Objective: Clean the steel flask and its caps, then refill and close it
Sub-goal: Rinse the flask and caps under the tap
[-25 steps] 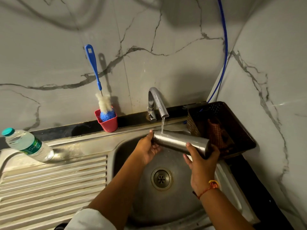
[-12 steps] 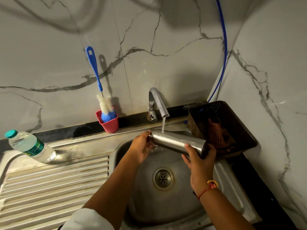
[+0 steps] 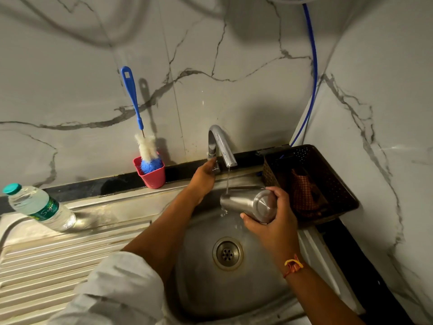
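**Flask under the running tap**

The steel flask (image 3: 246, 202) lies nearly on its side above the sink (image 3: 201, 296), its flat base turned towards the camera and its far end under the tap (image 3: 221, 143). A thin stream of water (image 3: 227, 179) falls from the spout, hits the flask's upper side near that far end and spills off into the basin above the drain (image 3: 227, 253).

The right hand (image 3: 275, 221) grips the flask at its base end, fingers (image 3: 277, 191) curled over the top and the thumb pressed underneath. A red-and-yellow thread (image 3: 293, 265) is tied round that wrist.

The left hand (image 3: 203, 178) reaches to the foot of the tap, where the lever seems to be. Its fingers are hidden behind the hand, so I cannot tell whether they are closed on anything.

A bottle brush (image 3: 134, 102) stands in a red cup (image 3: 153, 178) against the marble wall, left of the tap. A plastic water bottle (image 3: 39, 207) leans on the draining board (image 3: 58, 254). A dark basket (image 3: 332, 174) sits in the corner, just right of the sink.
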`<state>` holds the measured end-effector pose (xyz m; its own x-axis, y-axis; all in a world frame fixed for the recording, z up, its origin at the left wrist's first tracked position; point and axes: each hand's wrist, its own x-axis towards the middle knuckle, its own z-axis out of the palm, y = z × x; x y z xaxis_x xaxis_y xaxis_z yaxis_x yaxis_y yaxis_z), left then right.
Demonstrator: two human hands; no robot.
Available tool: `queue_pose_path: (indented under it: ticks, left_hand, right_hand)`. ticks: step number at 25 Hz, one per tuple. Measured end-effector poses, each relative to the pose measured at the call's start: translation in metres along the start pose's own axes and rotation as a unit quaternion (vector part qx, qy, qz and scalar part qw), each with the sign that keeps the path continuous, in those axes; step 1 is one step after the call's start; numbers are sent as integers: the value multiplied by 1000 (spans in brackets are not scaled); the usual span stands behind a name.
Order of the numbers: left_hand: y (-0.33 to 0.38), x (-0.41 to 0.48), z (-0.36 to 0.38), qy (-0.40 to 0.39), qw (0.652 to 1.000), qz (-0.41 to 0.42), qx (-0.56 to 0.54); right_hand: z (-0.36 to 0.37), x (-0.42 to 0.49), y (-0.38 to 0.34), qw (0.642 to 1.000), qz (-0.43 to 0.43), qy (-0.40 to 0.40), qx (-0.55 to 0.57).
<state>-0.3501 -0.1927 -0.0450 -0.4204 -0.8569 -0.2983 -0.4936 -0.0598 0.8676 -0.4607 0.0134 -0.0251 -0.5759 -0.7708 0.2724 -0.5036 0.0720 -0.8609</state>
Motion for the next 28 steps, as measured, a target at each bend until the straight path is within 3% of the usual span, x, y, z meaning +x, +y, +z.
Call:
queue_pose_path:
  ticks: [4, 11, 19, 22, 25, 28]
  left_hand:
    - [-7, 3, -11, -49, 992, 47, 102]
    - [-22, -43, -29, -44, 978, 98, 180]
    - [-37, -133, -56, -176, 971, 103, 125]
    - [-43, -157, -64, -132, 980, 120, 85]
    - [-44, -189, -78, -35, 988, 148, 9]
    - [-45, -218, -111, 82, 984, 152, -35]
  right_hand:
    - [0, 8, -12, 996, -45, -48, -53]
    - [3, 15, -38, 981, -108, -112, -116]
    - [21, -5, -59, 978, -104, -161, -82]
    - [36, -10, -81, 979, -118, -158, -50]
    - [55, -17, -113, 975, -149, -160, 43]
    - [74, -21, -145, 944, -165, -240, 157]
